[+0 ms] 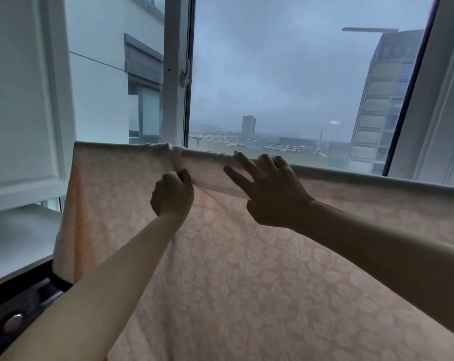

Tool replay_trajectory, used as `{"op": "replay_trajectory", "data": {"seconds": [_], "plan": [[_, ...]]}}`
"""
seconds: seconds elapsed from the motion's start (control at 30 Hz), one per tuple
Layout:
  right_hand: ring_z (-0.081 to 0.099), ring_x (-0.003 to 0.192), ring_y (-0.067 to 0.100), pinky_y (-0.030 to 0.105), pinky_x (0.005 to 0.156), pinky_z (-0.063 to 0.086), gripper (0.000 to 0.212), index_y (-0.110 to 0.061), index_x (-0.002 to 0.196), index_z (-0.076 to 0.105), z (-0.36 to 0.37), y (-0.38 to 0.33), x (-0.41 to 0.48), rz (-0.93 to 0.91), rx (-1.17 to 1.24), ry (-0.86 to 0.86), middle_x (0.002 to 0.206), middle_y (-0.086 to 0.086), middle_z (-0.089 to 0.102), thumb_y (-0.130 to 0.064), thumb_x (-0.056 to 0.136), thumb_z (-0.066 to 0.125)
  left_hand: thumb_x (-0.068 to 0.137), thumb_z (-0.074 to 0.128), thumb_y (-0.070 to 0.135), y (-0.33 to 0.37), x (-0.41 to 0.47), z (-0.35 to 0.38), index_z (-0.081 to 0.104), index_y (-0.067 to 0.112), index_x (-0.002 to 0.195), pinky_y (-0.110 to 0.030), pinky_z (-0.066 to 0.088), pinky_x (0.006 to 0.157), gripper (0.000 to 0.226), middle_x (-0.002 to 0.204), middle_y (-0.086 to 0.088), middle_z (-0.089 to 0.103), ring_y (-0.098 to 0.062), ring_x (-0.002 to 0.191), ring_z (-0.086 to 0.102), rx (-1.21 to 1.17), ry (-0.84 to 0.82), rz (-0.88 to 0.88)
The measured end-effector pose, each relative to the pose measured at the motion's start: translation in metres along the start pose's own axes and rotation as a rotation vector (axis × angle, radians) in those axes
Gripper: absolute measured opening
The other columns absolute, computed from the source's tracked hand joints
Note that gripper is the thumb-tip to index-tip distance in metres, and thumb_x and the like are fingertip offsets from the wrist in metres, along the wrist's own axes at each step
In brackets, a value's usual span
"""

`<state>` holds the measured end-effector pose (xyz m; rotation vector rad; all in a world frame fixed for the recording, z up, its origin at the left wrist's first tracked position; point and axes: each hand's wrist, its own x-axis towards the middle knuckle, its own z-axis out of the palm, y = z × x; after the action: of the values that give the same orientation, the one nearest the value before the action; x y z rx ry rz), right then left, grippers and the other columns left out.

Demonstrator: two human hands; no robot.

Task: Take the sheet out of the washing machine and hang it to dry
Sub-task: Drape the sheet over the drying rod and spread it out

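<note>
Hanging in front of the window (286, 74), the sheet (246, 269) is pale peach with a leaf pattern, and it fills the view from 3 o'clock round to 9 o'clock. Its top edge is draped over something straight that I cannot see, so the cloth falls down toward the person. The left hand (172, 195) is near the middle, closed tight on a bunch of the sheet just under the top edge, pinching a fold. The right hand (270, 188) is just beside it, toward 3 o'clock, with its fingers (243, 162) spread apart and laid flat on the folded top part of the sheet. Both hands touch the cloth, and the sheet lies under and beyond them. Out past the glass, at 12 o'clock, are grey sky and tall buildings (382, 105). At 9 o'clock is a white window frame (25, 100).
</note>
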<state>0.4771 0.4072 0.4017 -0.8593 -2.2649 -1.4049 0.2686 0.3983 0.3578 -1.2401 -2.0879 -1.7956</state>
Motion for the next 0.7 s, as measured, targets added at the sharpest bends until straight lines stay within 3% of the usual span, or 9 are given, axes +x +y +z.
{"op": "replay_trajectory", "data": {"seconds": [0.3, 0.57, 0.7], "plan": [[0.050, 0.113, 0.042, 0.044, 0.085, 0.044, 0.069, -0.029, 0.147, 0.029, -0.002, -0.023, 0.033, -0.001, 0.006, -0.047, 0.153, 0.014, 0.030, -0.060, 0.087, 0.040, 0.097, 0.041, 0.041, -0.013, 0.008, -0.012, 0.064, 0.011, 0.090, -0.040, 0.056, 0.077, 0.038, 0.083, -0.006, 0.068, -0.026, 0.074, 0.065, 0.069, -0.237, -0.011], [0.050, 0.114, 0.043, 0.045, 0.085, 0.045, 0.070, -0.029, 0.146, 0.031, -0.004, -0.041, 0.059, 0.002, 0.009, -0.062, 0.151, 0.013, 0.033, -0.065, 0.087, 0.035, 0.098, 0.045, 0.033, -0.019, 0.008, -0.018, 0.065, 0.011, 0.081, -0.038, 0.057, 0.075, 0.034, 0.074, -0.003, 0.068, -0.020, 0.068, 0.066, -0.008, -0.342, 0.017], [0.052, 0.111, 0.045, 0.045, 0.083, 0.045, 0.068, -0.027, 0.142, 0.038, -0.004, -0.043, 0.066, 0.019, -0.009, -0.086, 0.149, 0.013, 0.037, -0.066, 0.087, 0.035, 0.098, 0.049, 0.030, -0.032, 0.023, -0.027, 0.065, 0.011, 0.073, -0.037, 0.059, 0.075, 0.035, 0.071, -0.005, 0.069, -0.020, 0.061, 0.065, -0.181, -0.339, -0.087]]}}
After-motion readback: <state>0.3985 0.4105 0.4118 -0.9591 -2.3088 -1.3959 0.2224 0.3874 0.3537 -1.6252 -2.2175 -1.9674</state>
